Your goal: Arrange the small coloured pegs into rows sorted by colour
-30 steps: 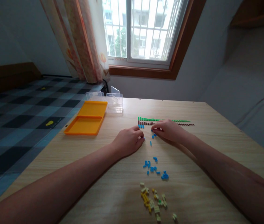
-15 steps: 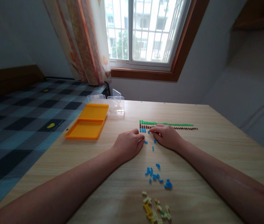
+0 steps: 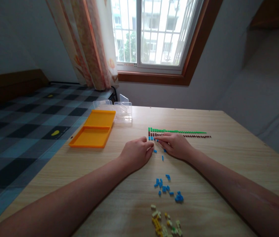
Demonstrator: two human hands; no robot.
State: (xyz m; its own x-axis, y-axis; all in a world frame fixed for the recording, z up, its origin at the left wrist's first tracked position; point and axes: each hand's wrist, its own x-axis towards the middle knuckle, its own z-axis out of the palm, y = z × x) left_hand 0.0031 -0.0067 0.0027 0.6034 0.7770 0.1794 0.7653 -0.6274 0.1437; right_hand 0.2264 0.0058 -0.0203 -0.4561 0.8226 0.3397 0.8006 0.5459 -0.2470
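Observation:
My left hand (image 3: pixel 136 153) rests on the wooden table (image 3: pixel 228 158), fingers curled under, beside a small blue brick (image 3: pixel 155 151). My right hand (image 3: pixel 175 144) lies just right of it, fingertips pinched at a short blue row (image 3: pixel 151 138) of tiny bricks. Behind the hands run a long green row (image 3: pixel 178 131) and a dark brown row (image 3: pixel 196 135). A loose cluster of blue bricks (image 3: pixel 167 189) lies nearer to me, and a pile of yellow and cream bricks (image 3: pixel 165 223) sits at the bottom edge.
An open orange case (image 3: pixel 93 132) lies at the table's left, with a clear plastic box (image 3: pixel 119 110) behind it. A bed with a checked cover (image 3: pixel 18 131) stands left of the table. A window and curtain are at the back.
My right hand has slid left toward the start of the blue row. The left hand has barely moved. The camera tilted up slightly.

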